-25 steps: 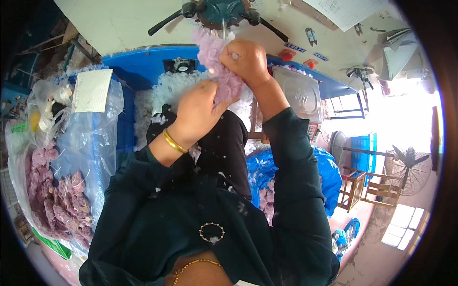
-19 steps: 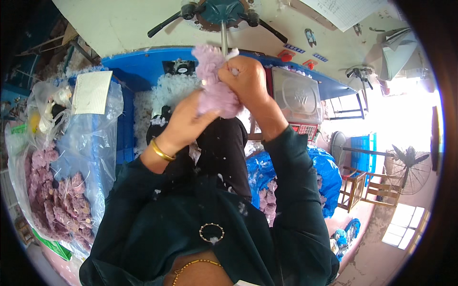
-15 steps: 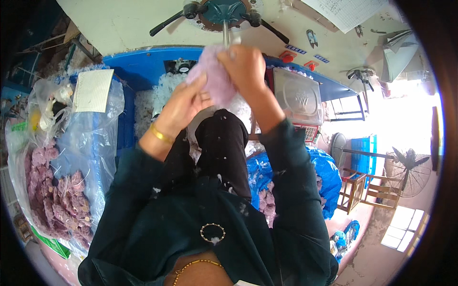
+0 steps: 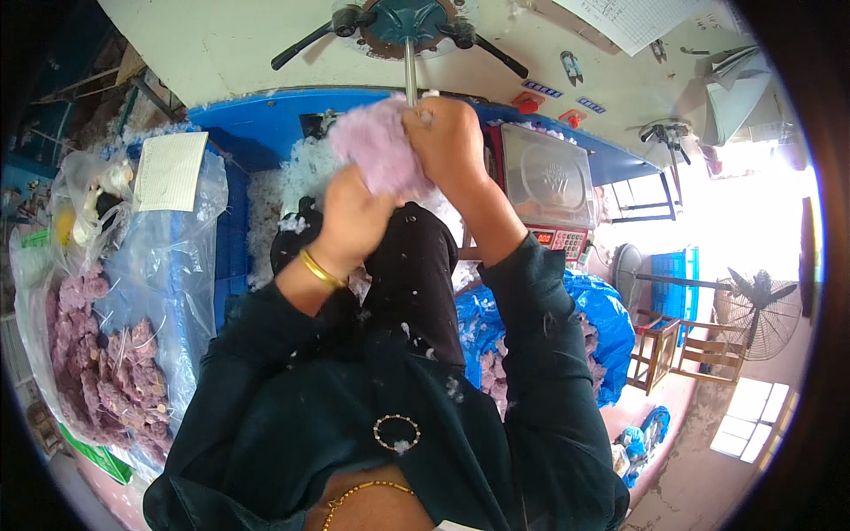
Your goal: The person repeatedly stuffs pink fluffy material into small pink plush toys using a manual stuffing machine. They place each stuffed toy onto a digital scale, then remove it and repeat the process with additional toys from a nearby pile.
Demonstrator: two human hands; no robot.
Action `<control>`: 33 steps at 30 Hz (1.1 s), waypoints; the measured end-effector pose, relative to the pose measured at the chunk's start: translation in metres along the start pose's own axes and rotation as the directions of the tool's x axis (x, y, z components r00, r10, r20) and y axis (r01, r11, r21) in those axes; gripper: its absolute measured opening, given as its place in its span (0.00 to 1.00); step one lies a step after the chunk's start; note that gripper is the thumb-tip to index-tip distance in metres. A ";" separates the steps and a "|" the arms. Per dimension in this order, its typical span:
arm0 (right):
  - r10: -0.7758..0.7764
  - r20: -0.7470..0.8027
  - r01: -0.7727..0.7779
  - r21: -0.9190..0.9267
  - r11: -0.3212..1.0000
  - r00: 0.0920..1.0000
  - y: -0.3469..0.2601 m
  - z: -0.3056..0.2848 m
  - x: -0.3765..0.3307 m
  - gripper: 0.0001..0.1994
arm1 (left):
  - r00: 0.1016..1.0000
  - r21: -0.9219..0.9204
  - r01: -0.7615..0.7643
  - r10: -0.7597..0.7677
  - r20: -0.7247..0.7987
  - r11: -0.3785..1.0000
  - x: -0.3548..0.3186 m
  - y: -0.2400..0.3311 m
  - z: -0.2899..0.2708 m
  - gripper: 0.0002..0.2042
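Observation:
A fluffy pink plush piece sits at the end of a thin metal tube, which comes down from a green machine head. My right hand is closed on the upper right side of the plush, close to the tube's end. From below, my left hand grips its lower edge, with the fingertips partly hidden. The plush is a little blurred. Whether the tube reaches inside it, I cannot tell.
White fibre fluff fills the blue bin behind my left hand. Several pink plush pieces lie in a clear bag at left; more are in a blue bag at right. A red scale stands right of my right hand.
My left hand has turned and moved down, its fingers going from spread to closed on the plush. The plush has shifted slightly left. My right hand keeps its grip, slightly lower.

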State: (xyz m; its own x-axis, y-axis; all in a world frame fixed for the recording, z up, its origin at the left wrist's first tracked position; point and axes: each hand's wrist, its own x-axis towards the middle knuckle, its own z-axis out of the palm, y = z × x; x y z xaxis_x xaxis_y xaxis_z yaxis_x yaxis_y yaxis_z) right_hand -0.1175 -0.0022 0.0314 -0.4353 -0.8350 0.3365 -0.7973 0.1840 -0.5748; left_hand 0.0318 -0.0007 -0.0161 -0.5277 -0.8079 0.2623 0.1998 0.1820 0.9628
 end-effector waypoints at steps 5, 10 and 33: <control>0.085 0.019 -0.086 0.100 0.991 0.996 0.007 0.011 0.017 0.14 | 0.984 -0.009 0.174 -0.173 0.039 0.985 0.037 0.025 -0.006 0.09; -0.105 -0.040 0.104 -0.024 0.994 0.994 0.002 0.002 -0.003 0.13 | 0.972 -0.356 0.227 -0.235 0.021 0.907 0.009 0.008 0.002 0.10; -0.312 -0.010 0.274 0.505 0.818 0.950 0.031 0.005 -0.007 0.09 | 0.918 -0.588 0.396 -0.315 0.241 0.705 0.014 -0.013 -0.002 0.10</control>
State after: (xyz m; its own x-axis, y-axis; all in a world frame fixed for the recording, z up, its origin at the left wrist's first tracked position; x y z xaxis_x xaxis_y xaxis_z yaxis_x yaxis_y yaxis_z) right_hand -0.1371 0.0067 0.0080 -0.1689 -0.8455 0.5066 -0.5606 -0.3403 -0.7549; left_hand 0.0235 -0.0152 -0.0247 -0.7461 -0.6642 -0.0464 0.4176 -0.5211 0.7443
